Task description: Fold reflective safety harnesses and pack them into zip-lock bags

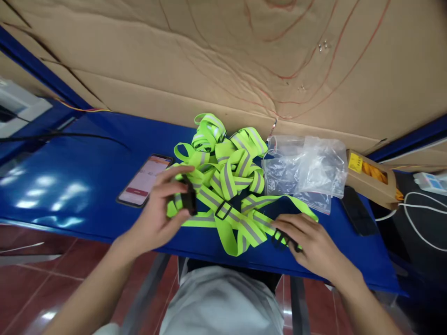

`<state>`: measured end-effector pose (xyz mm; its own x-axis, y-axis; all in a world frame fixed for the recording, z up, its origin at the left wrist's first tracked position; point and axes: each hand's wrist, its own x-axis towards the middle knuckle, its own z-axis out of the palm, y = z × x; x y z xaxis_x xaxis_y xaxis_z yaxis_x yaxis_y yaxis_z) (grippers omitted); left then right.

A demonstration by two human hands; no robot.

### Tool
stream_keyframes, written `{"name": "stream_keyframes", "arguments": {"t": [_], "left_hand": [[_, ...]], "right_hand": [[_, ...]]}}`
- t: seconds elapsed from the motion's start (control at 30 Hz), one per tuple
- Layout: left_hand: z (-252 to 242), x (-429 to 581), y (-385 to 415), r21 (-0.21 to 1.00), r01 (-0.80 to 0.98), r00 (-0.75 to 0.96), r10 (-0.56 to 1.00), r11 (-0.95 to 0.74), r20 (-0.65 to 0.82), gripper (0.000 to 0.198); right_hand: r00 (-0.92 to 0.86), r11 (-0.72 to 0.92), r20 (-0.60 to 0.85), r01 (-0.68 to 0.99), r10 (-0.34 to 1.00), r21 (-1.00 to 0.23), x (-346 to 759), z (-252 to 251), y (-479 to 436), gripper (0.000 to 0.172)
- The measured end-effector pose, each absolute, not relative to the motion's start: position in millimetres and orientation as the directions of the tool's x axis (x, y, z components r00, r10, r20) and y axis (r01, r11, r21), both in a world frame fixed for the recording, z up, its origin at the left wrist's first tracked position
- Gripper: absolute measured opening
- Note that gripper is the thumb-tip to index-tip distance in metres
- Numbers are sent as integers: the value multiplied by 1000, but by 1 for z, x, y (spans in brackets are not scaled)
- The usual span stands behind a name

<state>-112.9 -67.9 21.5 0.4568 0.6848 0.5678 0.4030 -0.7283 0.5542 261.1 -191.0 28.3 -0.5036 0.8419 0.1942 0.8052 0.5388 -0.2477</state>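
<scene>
A tangled heap of neon-yellow reflective straps (226, 177) with grey stripes lies in the middle of the blue table. My left hand (159, 209) is at the heap's left side, its fingers and thumb closed round a black buckle (189, 197) with yellow strap behind it. On the right, my right hand (310, 237) grips another black buckle (281, 238) on a strap end, close to the table's front edge. Between the hands, a black slider (223, 210) sits on a strap stretched across the front of the heap.
A lit phone (139, 181) lies left of the heap. Clear plastic bags (307, 170) lie to the right, beside a cardboard box (372, 179) and a dark phone (359, 211). A cardboard wall (139, 60) stands behind the blue table (91, 172).
</scene>
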Motion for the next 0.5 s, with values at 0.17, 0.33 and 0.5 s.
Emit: {"name": "stream_keyframes", "arguments": {"t": [0.17, 0.33, 0.5], "left_hand": [[19, -104, -98, 459, 420, 690, 604, -783, 398, 33], [3, -103, -107, 429, 498, 711, 638, -754, 295, 33], [-19, -104, -114, 484, 510, 636, 691, -711, 344, 32]], "right_hand": [[-427, 435, 79, 884, 901, -172, 246, 2, -185, 49], [-438, 448, 112, 824, 892, -347, 245, 6, -185, 38], [-373, 442, 236, 762, 897, -473, 267, 34, -200, 48]]}}
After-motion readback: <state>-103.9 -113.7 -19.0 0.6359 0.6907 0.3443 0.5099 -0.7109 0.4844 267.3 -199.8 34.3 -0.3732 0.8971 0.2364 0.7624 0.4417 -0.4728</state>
